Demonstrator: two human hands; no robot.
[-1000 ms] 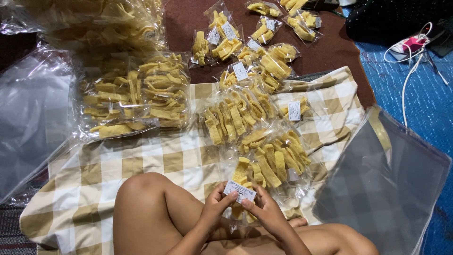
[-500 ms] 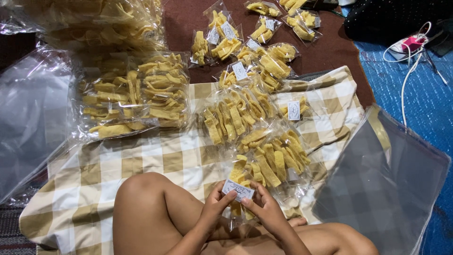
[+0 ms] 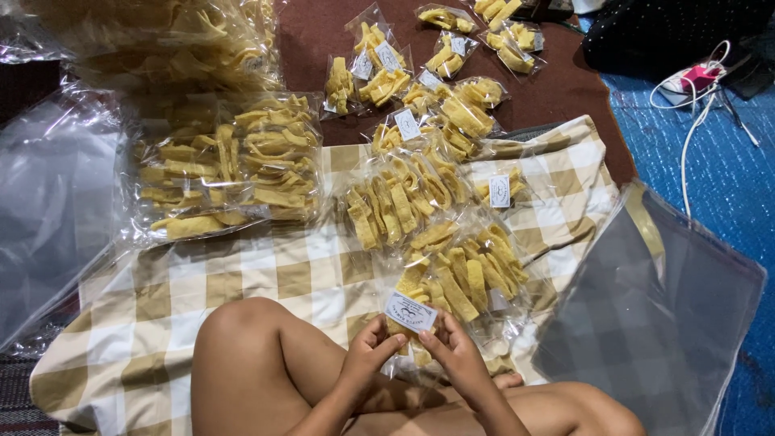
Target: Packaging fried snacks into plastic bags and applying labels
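- the left hand (image 3: 365, 349) and right hand (image 3: 454, 353) meet just above the person's bare knee (image 3: 242, 323), fingertips pinched narrow on the near edge of one small clear packet (image 3: 416, 323) of yellow chip strips
- the fingers are closed down to a thin grip, thumbs against forefingers, with only the plastic between them; nothing else is held
- a white paper label (image 3: 410, 311) sits just beyond the fingertips at the top of that packet, tilted a little; it looks to be inside the plastic, though that is hard to tell
- judged from the grip, the handling goes best with both pinches level and close together, the plastic pulled flat and the label kept square, so the strips do not slide toward the opening
- directly past the fingers, more filled packets (image 3: 464, 270) overlap on the checked cloth (image 3: 242, 266)
- off to the right of the fingers lies a large empty clear bag (image 3: 654, 315)
- further out to the left sits a big bag of bundled chips (image 3: 226, 161)
- furthest from the fingers, small labelled packets (image 3: 379, 69) lie scattered on the dark red mat (image 3: 565, 81)
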